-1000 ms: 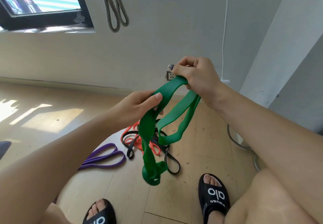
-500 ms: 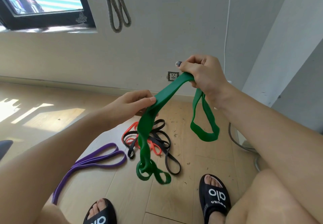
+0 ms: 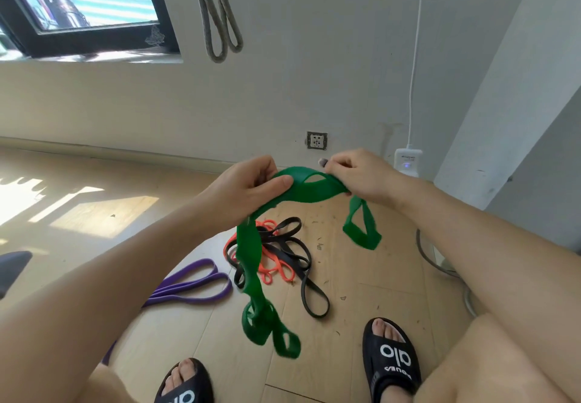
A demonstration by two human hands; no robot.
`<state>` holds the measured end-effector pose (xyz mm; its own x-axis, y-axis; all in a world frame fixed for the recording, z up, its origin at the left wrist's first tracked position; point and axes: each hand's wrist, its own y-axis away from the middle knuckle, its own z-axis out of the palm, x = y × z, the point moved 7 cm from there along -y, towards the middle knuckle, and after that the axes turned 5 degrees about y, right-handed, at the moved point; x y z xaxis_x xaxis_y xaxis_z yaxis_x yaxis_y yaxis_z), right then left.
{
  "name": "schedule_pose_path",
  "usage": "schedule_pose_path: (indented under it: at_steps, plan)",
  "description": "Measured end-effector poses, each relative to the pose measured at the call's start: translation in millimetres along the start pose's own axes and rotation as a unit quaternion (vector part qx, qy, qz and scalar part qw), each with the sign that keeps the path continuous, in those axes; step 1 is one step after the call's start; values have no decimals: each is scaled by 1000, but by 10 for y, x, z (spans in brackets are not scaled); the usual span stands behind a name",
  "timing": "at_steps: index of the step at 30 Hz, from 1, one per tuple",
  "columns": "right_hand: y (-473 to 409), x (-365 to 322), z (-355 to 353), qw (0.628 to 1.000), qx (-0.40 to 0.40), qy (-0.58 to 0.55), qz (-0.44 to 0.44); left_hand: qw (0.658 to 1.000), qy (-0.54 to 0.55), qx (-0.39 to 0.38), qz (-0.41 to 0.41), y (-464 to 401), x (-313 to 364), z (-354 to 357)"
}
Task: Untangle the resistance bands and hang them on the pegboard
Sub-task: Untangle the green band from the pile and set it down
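Change since half a second ago: both hands have dropped and drawn closer, shortening the span between them.

Green band (image 3: pixel 309 187): held in the air, pinched at one end of the span by the left hand (image 3: pixel 248 188), gripped at the other by the right hand (image 3: pixel 358 173); likely so the twists show. Long twisted tail hangs below the left hand; short loop below the right.

Black band (image 3: pixel 301 261), orange band (image 3: pixel 276 269), purple band (image 3: pixel 191 286): on the floor beneath the hands, black and orange tangled together.

Grey band (image 3: pixel 217 12): hanging on the wall above.

Writing: "alo" on right sandal (image 3: pixel 393 358).

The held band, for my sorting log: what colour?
Green, clear in the head view, the only one.
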<state>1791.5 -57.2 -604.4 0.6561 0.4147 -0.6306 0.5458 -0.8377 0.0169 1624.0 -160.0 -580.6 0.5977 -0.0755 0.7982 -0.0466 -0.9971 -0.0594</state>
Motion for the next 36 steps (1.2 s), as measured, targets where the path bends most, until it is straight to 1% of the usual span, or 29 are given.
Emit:
schedule_pose_path:
  at_steps: [3,5,7,10,12,15,17,18,22,23,26,28,31,33,36]
  plan:
    - [34,-43,140,991,-64,-104,53,997,68,-42,-16,26,33,54]
    - [61,-89,235,982,-110,-144,52,992,93,-76,-24,51,72,107]
    - [67,-126,301,981,-134,-135,34,985,137,-100,-34,75,89,155]
    - [76,-196,344,985,-127,-115,3,964,241,-99,-57,85,70,153]
    - [92,-252,335,984,-121,-129,-19,966,237,-88,-57,74,26,123]
    - [125,-318,322,983,-117,-135,-48,982,167,-72,-56,57,-97,67]
    - [134,-353,304,983,-104,-139,-52,987,143,-60,-49,60,-117,51]
    - [131,-377,279,984,-92,-146,-53,985,154,-59,-45,66,-103,61]
    - [101,-510,89,975,-41,-207,-72,959,259,-102,-57,92,-76,173]
    - [96,-516,21,971,-19,-227,-70,960,251,-112,-56,98,-94,190]
    - [101,-431,-178,955,54,-286,-50,975,172,-136,-45,110,-140,259]
    - [119,-380,-270,949,89,-301,-44,977,156,-139,-45,124,-156,277]
    - [137,-313,-347,948,125,-293,-31,985,127,-100,-52,98,-202,180]
    - [123,-283,-350,947,133,-292,-22,987,135,-67,-61,81,-236,111]
    - [101,-262,-341,945,139,-296,-8,987,152,-43,-41,51,-238,77]
